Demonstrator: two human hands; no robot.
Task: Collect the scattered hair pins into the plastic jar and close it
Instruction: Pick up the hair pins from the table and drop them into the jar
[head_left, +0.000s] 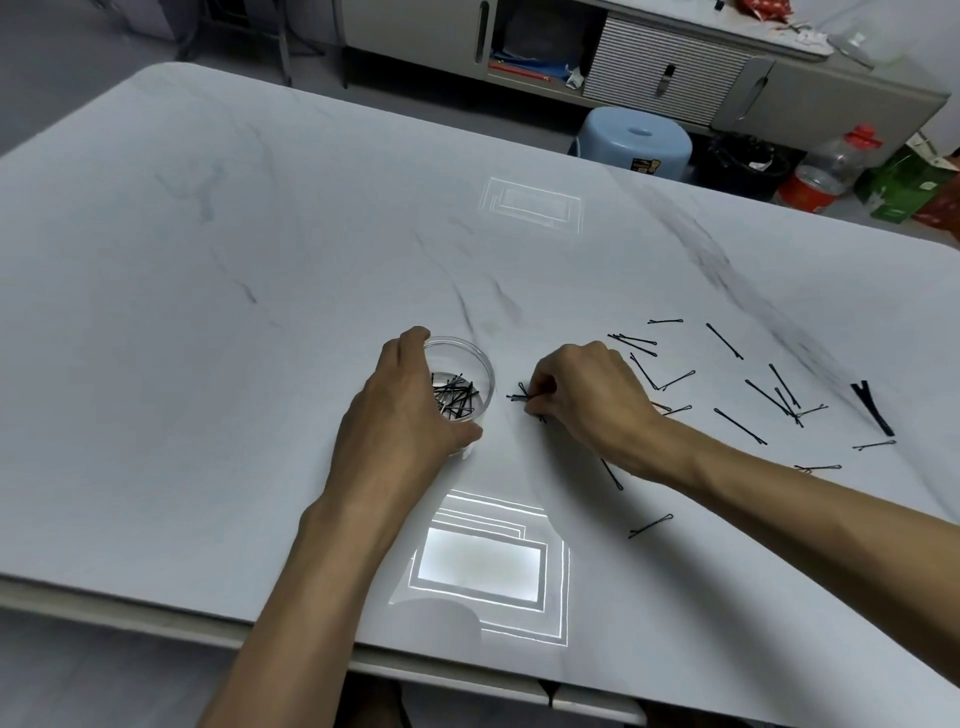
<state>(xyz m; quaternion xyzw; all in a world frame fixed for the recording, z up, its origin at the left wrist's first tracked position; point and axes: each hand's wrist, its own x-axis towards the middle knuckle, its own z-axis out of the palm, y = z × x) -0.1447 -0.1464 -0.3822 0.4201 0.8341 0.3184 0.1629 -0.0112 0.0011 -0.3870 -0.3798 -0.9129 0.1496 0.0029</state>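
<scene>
A clear plastic jar (475, 358) stands open on the white table, with several black hair pins (456, 396) lying inside it. My left hand (400, 415) wraps around the jar's near and left side. Just right of the jar, my right hand (584, 400) pinches a small bunch of black pins (522, 396) at its fingertips, low over the table. Several more pins (740, 426) lie scattered across the table to the right, and one (650, 526) lies closer to me. No lid is in view.
The white marbled table (260, 312) has its front edge close to me. A larger black clip (872, 408) lies at the far right. Beyond the table stand a blue stool (636, 143), a grey cabinet (670, 67), a bottle and boxes.
</scene>
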